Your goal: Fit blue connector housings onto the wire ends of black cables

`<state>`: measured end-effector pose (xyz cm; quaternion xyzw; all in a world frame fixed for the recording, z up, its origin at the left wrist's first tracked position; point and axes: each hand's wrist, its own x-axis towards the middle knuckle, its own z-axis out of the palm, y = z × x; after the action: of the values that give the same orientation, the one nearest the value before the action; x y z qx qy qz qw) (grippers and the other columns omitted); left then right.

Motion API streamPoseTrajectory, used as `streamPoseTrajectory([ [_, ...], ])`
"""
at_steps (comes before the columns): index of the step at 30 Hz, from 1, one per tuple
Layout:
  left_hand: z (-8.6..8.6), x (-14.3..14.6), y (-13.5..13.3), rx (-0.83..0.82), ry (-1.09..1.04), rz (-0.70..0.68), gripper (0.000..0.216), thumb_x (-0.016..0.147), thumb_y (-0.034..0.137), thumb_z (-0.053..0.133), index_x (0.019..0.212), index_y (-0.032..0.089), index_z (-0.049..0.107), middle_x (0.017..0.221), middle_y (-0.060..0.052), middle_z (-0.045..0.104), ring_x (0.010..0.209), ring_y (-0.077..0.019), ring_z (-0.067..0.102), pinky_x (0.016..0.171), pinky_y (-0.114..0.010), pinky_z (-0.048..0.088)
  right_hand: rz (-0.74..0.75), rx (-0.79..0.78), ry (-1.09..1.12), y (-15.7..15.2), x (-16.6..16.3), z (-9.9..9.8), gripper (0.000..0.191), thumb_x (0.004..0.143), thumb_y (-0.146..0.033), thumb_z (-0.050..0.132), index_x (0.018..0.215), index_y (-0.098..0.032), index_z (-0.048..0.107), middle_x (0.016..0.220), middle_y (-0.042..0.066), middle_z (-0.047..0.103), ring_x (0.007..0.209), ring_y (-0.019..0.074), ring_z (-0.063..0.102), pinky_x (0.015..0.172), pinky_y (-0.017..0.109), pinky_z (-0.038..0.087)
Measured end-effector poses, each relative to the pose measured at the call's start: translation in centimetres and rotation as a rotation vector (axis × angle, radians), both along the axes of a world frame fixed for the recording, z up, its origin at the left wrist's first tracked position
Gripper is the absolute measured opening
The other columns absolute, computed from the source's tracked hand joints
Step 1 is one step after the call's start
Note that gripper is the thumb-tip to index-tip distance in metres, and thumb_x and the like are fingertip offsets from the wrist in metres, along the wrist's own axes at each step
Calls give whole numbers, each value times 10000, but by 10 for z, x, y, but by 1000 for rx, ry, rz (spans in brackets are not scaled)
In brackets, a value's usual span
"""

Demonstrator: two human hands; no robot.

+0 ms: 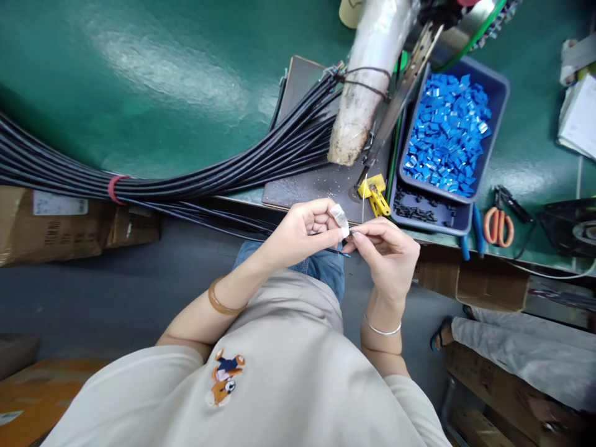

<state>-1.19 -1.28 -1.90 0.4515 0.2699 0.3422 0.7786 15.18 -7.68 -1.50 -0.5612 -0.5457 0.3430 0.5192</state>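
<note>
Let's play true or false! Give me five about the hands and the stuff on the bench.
1. The left hand and right hand are close together. True.
2. Blue pieces fill a round bowl. False: the blue pieces lie in a rectangular bin.
3. The cable band is yellow. False: the band around the black cables is red.
4. The orange-handled tool lies on the green bench. True.
5. The right wrist is bare. False: a silver bracelet circles it.

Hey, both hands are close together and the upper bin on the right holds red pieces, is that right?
Not quite: the pieces in the upper bin on the right are blue, as the head view shows. The left hand and right hand are indeed close together.
</note>
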Motion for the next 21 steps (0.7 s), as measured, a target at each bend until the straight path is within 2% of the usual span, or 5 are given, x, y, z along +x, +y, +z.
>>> streamPoseTrajectory([
  [6,-1,0,1,10,12,-21,253,726,230,816,789,134,591,649,28,616,581,-53,579,577,-151,478,45,-56,6,1,3,3,31,852,-193,703,823,-198,714,785,-26,663,570,84,685,523,189,573],
  [12,-1,0,1,2,-1,-18,278,709,230,834,801,131,592,659,28,623,590,-57,599,583,-150,491,23,-60,144,1,0,-2,21,847,-180,709,844,-200,715,777,-39,661,562,76,694,533,163,583],
  [21,0,1,0,-8,-11,-16,288,710,250,842,806,128,600,667,24,636,597,-57,613,589,-143,497,-29,-113,188,0,-3,-2,32,828,-239,734,829,-209,722,748,-30,668,542,88,680,520,187,588],
])
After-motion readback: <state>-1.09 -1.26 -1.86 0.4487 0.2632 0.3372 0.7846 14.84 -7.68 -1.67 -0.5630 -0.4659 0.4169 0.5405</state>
